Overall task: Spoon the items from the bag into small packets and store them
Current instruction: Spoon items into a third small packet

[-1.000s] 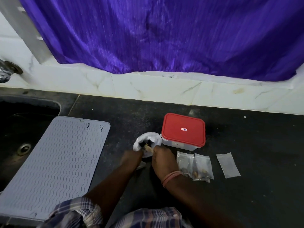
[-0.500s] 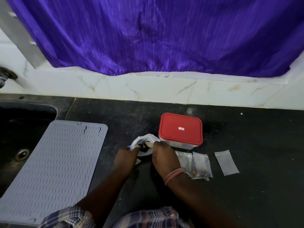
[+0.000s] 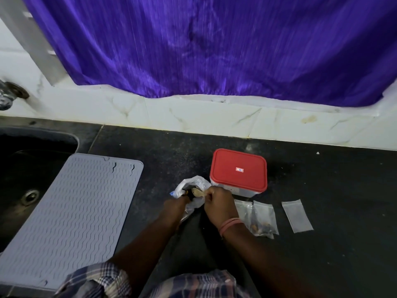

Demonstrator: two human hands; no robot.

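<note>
Head camera, looking down at a dark stone counter (image 3: 322, 244) where a person works with both hands. A crumpled white plastic bag (image 3: 194, 186) sits just in front of a clear box with a red lid (image 3: 238, 169), its mouth open. The left hand (image 3: 175, 208) grips the bag's near side, fingers curled into the plastic. The right hand (image 3: 219, 204) pinches the handle of a small spoon (image 3: 196, 192), whose bowl sits at the bag's mouth. Half a second earlier the right hand covered the mouth and the spoon's bowl barely showed; now the bowl is visible, lying flatter and pointing left. The left hand holds the bag as before.

Right of the right wrist lie two small clear packets (image 3: 257, 218), overlapping, with brownish pieces in their lower ends. A flat packet (image 3: 297, 216) lies apart, further right. To the left, a grey ribbed mat (image 3: 71, 211) lies beside a dark sink (image 3: 25, 168). Purple cloth (image 3: 214, 46) hangs over the tiled wall behind. None of these has moved on the counter.
</note>
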